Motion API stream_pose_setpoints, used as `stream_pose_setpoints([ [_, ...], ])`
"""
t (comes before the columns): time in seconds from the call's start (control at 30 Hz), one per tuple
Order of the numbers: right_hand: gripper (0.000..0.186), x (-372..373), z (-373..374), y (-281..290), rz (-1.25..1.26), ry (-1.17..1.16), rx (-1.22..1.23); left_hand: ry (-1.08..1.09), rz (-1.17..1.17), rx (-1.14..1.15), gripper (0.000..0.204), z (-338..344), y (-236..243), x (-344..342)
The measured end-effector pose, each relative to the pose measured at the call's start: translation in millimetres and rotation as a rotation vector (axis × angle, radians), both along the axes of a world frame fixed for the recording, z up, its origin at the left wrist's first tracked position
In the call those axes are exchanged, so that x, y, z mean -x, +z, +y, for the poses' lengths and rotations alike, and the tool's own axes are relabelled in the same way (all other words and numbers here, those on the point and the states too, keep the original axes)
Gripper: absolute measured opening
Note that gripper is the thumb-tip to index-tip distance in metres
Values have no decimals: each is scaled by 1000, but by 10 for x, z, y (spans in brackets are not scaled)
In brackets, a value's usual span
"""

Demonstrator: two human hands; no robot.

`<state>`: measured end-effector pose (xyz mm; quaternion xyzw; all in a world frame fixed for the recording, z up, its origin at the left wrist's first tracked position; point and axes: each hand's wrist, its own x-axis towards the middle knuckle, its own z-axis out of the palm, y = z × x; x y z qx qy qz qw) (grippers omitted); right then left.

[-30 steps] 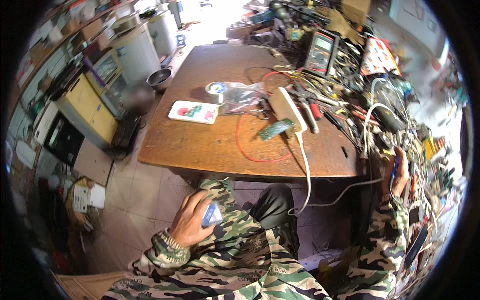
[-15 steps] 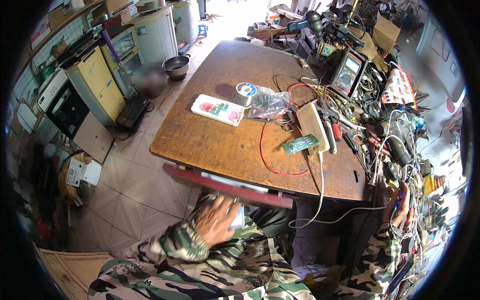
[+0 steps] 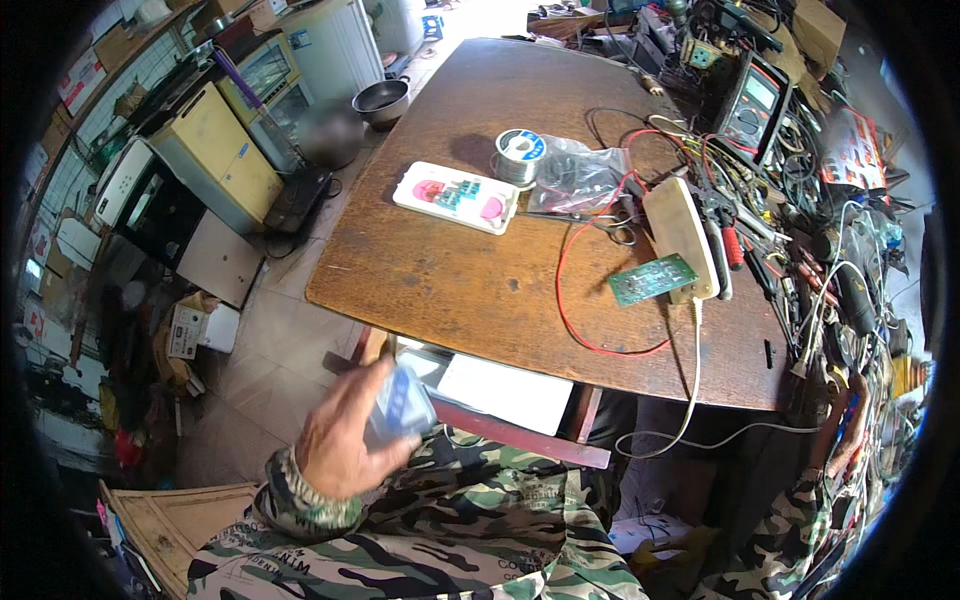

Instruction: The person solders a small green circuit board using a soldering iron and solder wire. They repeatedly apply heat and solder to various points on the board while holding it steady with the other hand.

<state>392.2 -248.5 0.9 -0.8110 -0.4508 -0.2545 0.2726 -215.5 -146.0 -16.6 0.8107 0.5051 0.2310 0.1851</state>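
Observation:
My left hand [image 3: 343, 437] grips a small flat box, clear and bluish [image 3: 402, 402], blurred by motion, over the left end of a drawer. That drawer [image 3: 525, 434], red-fronted, is pulled out under the table; white sheets or a flat white box [image 3: 505, 392] lie inside it. At the table's right edge my right hand [image 3: 846, 428] is closed around a slim blue thing [image 3: 853, 402], perhaps a handle; its kind I cannot tell. On the wooden table [image 3: 480, 290], a green circuit board [image 3: 652, 280] leans against a white plastic casing [image 3: 682, 235] with a white cord.
A white tray with small boards [image 3: 455, 198], a solder wire spool [image 3: 519, 158] and a clear plastic bag [image 3: 582, 180] lie on the table. A red wire loops around. Tangled cables, pliers [image 3: 715, 235] and a multimeter [image 3: 752, 105] crowd the right side.
The drawer has come further out, showing its white contents. My left hand has moved left and up with the box in its grip. The view has shifted; my right hand stays at the table's right edge.

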Motion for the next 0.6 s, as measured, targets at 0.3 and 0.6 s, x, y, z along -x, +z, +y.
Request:
stream_pose_setpoints([
  [0.3, 31, -105, 20, -67, 108, 4, -55, 99, 71, -102, 38, 483, -357, -20],
  [0.6, 29, -48, -5, -79, 112, 69, -43, 113, 2, -84, 15, 441, -251, -83],
])
